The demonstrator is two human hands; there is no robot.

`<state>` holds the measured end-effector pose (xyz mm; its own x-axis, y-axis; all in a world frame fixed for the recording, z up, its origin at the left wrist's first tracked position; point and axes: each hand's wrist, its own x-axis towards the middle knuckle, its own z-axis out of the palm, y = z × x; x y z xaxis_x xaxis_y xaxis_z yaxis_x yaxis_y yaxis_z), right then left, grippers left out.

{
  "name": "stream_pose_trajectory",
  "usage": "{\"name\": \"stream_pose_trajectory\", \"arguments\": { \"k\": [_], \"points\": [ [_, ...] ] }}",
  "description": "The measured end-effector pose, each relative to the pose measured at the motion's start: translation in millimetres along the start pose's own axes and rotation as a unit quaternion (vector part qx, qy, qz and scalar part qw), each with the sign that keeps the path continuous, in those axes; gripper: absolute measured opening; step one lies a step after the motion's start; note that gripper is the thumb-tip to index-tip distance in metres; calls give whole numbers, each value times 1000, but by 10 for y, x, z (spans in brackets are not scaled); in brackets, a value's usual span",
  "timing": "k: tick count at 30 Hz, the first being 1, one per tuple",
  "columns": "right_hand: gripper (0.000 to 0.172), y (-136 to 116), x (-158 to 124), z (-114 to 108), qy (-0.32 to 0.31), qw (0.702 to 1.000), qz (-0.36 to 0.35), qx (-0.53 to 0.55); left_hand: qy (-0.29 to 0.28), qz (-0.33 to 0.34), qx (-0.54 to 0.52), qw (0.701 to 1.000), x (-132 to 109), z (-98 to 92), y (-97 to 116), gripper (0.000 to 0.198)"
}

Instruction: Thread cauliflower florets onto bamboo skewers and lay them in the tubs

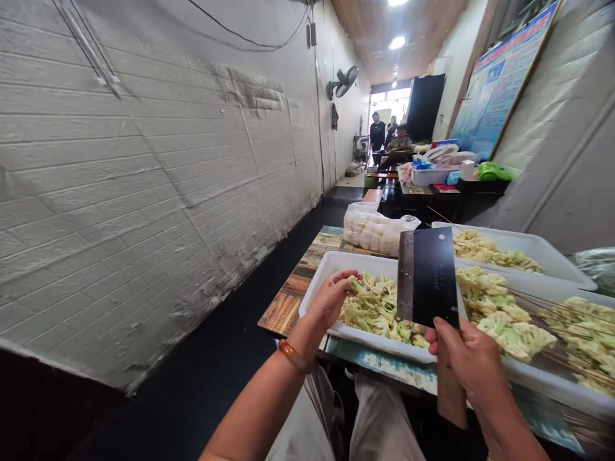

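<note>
One left hand (331, 298) pinches a cauliflower floret (356, 284), white tray (314, 288) just below; the right hand (473, 355) grips a cleaver (428, 275), its blade best kept well clear of the left.

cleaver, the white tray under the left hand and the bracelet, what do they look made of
Cleaver blade: probably steel, dark with a greyer strip along one edge; its handle looks like brown wood, fairly matte. White tray: likely plastic, smooth, with a rounded rim and corners. Bracelet: glossy orange-brown, perhaps stone, glass or resin; can't tell which.
</note>
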<state>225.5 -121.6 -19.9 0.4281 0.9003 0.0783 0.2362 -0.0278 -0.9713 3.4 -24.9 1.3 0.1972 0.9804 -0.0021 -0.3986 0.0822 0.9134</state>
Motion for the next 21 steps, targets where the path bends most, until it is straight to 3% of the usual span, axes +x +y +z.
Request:
{"name": "stream_pose_trajectory", "arguments": {
  "k": [3, 8, 13, 16, 19, 21],
  "points": [
    [39, 23, 13, -11, -40, 999, 29, 13, 0, 13, -2, 1000, 30, 64, 30, 31],
    [37, 46, 3, -43, -36, 999, 17, 9, -85, -21, 41, 995, 143, 136, 222, 41],
    [37, 41, -24, -67, -24, 1000, 8, -3, -31, 37, 212, 976, 359, -74, 431, 31],
    [37, 64, -30, -81, -16, 1000, 9, -21, -16, 69, 394, 916, 473, -239, 453, 32],
    [34, 84, -47, -88, -26, 1000, 5, 0, -63, 72, 600, 795, 575, -325, 404, 31],
    [32, 84, -75, -89, -30, 999, 0, 16, -90, 71, 667, 736, 654, -321, 353, 27]
  ]
}}
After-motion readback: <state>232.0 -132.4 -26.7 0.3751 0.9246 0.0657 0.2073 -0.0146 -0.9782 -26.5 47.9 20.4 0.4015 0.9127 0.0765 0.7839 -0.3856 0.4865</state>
